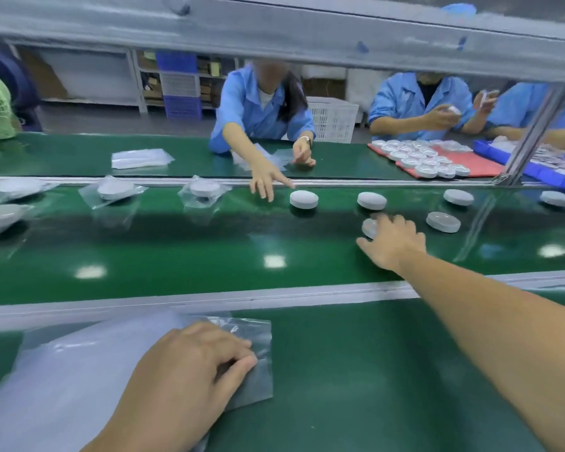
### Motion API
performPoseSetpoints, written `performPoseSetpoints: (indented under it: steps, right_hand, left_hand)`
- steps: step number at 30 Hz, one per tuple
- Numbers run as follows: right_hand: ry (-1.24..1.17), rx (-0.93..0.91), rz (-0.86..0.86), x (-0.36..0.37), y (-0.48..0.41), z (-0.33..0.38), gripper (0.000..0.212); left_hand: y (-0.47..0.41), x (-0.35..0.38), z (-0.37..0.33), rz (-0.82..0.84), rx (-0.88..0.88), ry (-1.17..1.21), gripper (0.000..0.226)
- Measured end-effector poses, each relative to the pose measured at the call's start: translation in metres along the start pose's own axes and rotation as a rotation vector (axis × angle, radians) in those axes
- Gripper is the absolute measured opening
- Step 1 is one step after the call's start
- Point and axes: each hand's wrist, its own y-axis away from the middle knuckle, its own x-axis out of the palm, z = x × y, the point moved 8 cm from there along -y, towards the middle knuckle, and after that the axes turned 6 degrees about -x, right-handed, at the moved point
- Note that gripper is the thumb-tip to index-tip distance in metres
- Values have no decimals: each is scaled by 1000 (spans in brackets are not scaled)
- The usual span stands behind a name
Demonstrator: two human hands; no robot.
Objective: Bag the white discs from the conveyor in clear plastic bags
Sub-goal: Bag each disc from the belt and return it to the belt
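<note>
Fingers of the right hand (392, 243) lay spread over a disc (368, 227), ungripped; the conveyor (177, 256) could carry it off. The left hand (190, 363) pinched a bag (258, 331).

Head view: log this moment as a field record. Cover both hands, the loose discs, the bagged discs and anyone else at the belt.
left hand: fingers curled on a clear plastic bag, near side
right hand: stretched over the conveyor belt, fingers on a white disc; grip unclear
loose discs: at least five others, right half of the belt
bagged discs: four in view, left part of the belt
opposite worker's hand: extended toward a bare disc
</note>
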Motion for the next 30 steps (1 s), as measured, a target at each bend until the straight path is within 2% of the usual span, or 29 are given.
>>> performPoseSetpoints:
  steps: [2,4,7,11,14,16,18,21,27,30]
  right_hand:
    - [20,-49,54,8,-15,-6,49]
    - [70,-109,28,8,-26,-5,38]
    - [146,-163,-22,1,-29,-2,39]
    - [207,-232,72,7,-27,5,44]
    - [283,-271,93,1,-26,13,32]
    - [329,-302,58,-8,-28,18,27]
    - [239,-335,56,-9,-32,21,27]
    - [-21,-314,119,6,-35,25,38]
    - [75,-315,21,-4,-21,51,20]
    - [-124,-431,-52,-26,11,84,30]
  left_hand:
    - [-1,1,3,-4,-25,28,26]
    - [-2,0,14,-21,-77,63,22]
    - [-3,-3,25,-57,-138,119,17]
    - [-3,-2,25,-20,-168,191,20]
    - [-2,0,23,4,-173,176,27]
    - [-1,0,25,5,-185,175,24]
    - [-1,-1,25,4,-180,171,19]
    - [-3,0,25,0,-174,167,17]
    - [-4,-6,31,-62,-220,215,13]
    - [-4,-12,35,-109,-246,271,12]
